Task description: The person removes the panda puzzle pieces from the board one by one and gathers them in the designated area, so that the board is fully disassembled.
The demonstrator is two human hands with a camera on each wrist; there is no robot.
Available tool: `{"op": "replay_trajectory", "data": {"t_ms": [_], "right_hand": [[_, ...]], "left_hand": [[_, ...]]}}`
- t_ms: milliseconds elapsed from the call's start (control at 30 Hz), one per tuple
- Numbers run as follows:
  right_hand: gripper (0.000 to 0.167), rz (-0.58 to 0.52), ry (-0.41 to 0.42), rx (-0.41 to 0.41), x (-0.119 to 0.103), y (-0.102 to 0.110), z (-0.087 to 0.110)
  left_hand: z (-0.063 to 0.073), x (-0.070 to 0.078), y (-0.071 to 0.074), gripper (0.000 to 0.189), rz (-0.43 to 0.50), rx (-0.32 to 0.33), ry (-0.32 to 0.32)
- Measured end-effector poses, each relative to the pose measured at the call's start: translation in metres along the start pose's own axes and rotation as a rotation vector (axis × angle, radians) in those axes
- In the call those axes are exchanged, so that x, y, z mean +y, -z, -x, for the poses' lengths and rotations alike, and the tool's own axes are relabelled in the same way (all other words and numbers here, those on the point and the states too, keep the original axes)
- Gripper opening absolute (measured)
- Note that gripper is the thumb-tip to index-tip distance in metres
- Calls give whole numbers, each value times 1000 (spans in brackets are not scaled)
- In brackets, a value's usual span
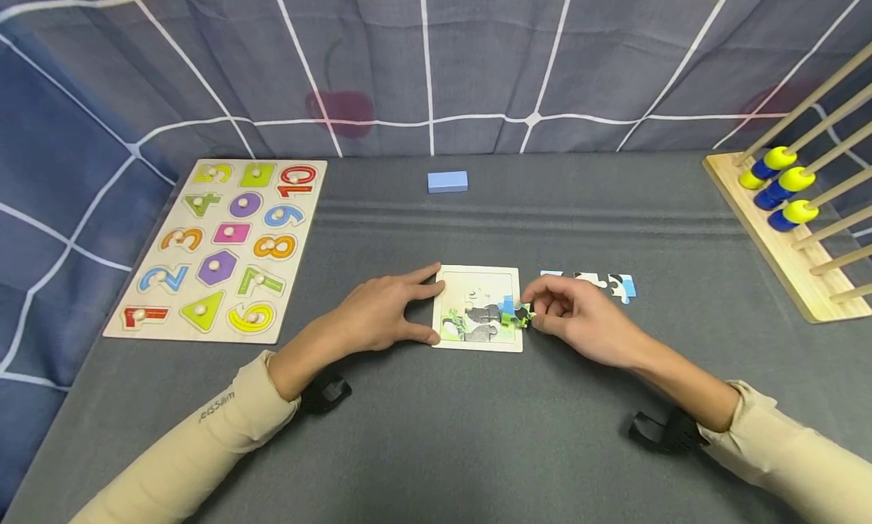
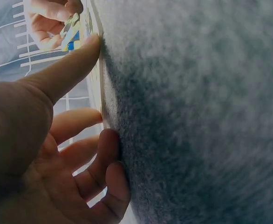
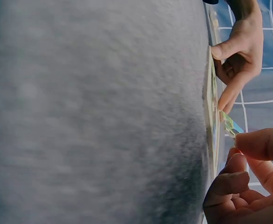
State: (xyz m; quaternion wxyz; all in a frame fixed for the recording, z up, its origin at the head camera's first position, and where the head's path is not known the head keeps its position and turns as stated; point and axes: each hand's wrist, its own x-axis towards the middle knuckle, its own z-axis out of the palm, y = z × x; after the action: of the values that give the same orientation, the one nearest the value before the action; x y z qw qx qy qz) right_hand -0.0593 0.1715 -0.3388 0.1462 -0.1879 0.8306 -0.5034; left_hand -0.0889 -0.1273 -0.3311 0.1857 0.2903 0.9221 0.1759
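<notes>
A small framed puzzle board [image 1: 477, 345] with a printed panda scene lies flat on the table. At its left edge, my left hand [image 1: 383, 312] touches the frame with spread thumb and fingers, the thumb at the lower corner. My right hand [image 1: 579, 316] pinches a green, blue and black puzzle piece [image 1: 518, 315] between thumb and fingers over the board's right side. In the right wrist view the puzzle piece [image 3: 230, 125] stands tilted above the board. More puzzle pieces [image 1: 621, 286] lie behind the right hand, which partly hides them.
At the left lies a wooden number-and-shape board [image 1: 262, 331] with knobbed pieces. A blue block [image 1: 447, 182] sits farther back. On the right stands a wooden rack [image 1: 770, 251] with upright rods and yellow and blue beads. A checked curtain [image 1: 477, 62] hangs behind the grey table.
</notes>
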Motion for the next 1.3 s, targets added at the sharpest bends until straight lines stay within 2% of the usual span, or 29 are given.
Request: {"op": "replay_trajectory", "data": {"t_ms": [200, 633, 933, 1133, 1300], "right_hand": [[18, 19, -40, 24, 5, 5, 11], [21, 135, -105, 95, 6, 18, 26], [26, 277, -110, 111, 8, 19, 25], [28, 348, -83, 139, 10, 19, 25], [23, 385, -71, 165, 12, 19, 27]], "left_hand": [[-1, 1, 0, 75, -4, 16, -8], [-3, 2, 3, 72, -23, -2, -15], [-1, 1, 3, 72, -5, -6, -10], [0, 1, 4, 72, -2, -5, -14], [-1, 0, 3, 72, 1, -4, -20]]}}
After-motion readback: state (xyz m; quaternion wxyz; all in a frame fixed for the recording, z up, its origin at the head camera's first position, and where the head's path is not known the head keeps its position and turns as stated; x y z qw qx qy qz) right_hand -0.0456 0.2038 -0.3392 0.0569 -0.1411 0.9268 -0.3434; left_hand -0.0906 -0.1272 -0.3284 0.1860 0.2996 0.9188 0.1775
